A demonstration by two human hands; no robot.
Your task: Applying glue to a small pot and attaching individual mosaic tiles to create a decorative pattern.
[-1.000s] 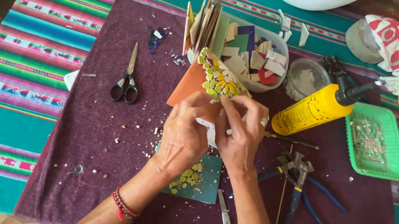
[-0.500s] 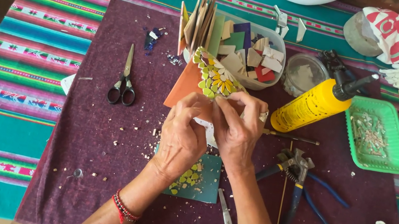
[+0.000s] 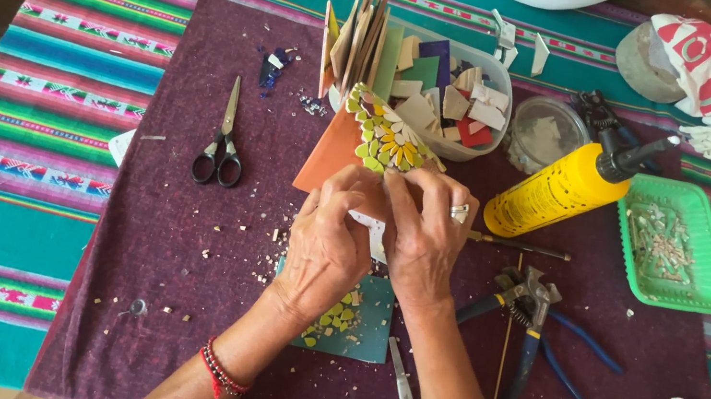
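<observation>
Both hands on the orange tile w/ flower mosaic (image 3: pixel 366 138), mat center, just in front of the tub of tile bits (image 3: pixel 460 101). Left hand (image 3: pixel 327 248) gripping lower edge; right hand (image 3: pixel 425 236) fingers pinched at mosaic edge, can't tell what's in them. Nippers (image 3: pixel 531 308) just right of the hands.

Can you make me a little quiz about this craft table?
1. True or false: both hands touch the orange tile with flower mosaic.
2. What lies left of the hands on the purple mat?
A scissors
B spoon
C hammer
3. What colour is the glue bottle beside the green tray?

Key: 1 true; 2 A; 3 yellow.
</observation>
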